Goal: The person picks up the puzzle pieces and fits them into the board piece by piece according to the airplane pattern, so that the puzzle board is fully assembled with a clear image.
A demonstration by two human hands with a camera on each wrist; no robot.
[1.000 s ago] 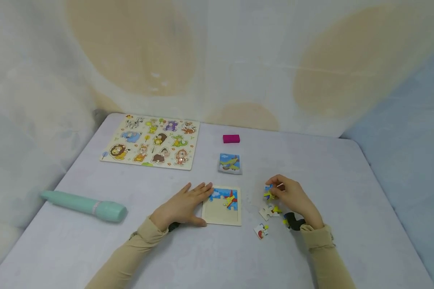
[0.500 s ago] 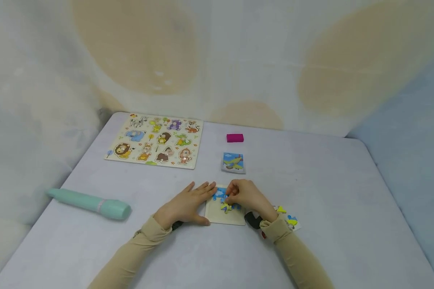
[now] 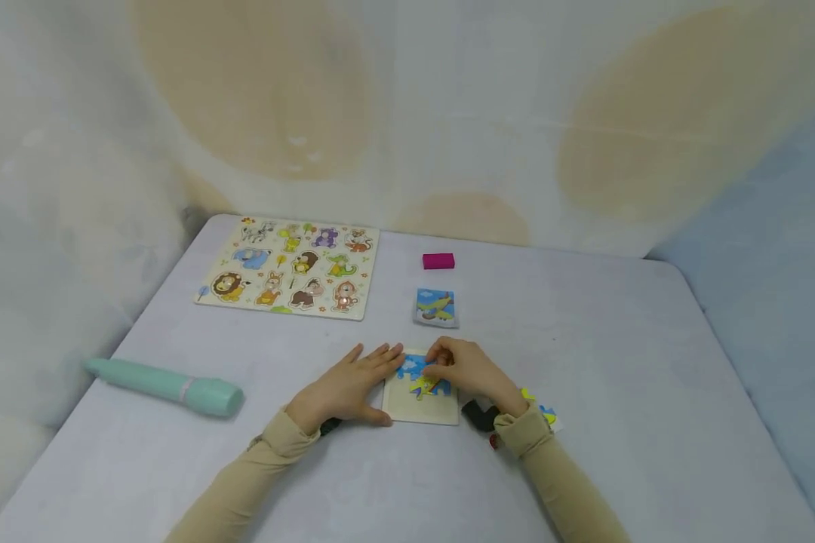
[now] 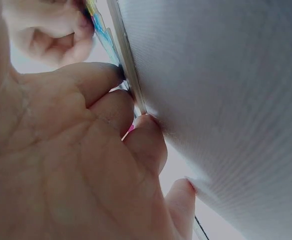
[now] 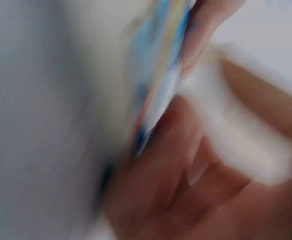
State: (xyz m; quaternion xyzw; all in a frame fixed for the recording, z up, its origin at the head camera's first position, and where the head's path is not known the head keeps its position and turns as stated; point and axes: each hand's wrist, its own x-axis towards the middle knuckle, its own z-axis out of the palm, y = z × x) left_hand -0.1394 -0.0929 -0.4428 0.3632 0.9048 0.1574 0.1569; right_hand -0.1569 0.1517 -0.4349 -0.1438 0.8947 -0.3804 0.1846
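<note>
A small wooden jigsaw tray lies on the table in the head view, its upper part filled with blue-sky and airplane pieces. My left hand rests spread along the tray's left edge, fingertips touching it. Over the tray, my right hand pinches a yellow-and-blue jigsaw piece between thumb and fingers, at the assembled part; whether it is seated I cannot tell. Loose jigsaw pieces lie partly hidden under the right wrist. The right wrist view is blurred; the tray's side shows in the left wrist view.
Behind the tray lies an airplane picture packet, with a magenta block farther back. An animal puzzle board occupies the back left. A mint-green, microphone-shaped thing lies at the left.
My right hand has moved left from the loose pieces to the tray, carrying the jigsaw piece. Over the last half second it has barely shifted. My left hand stays at the tray's edge.
</note>
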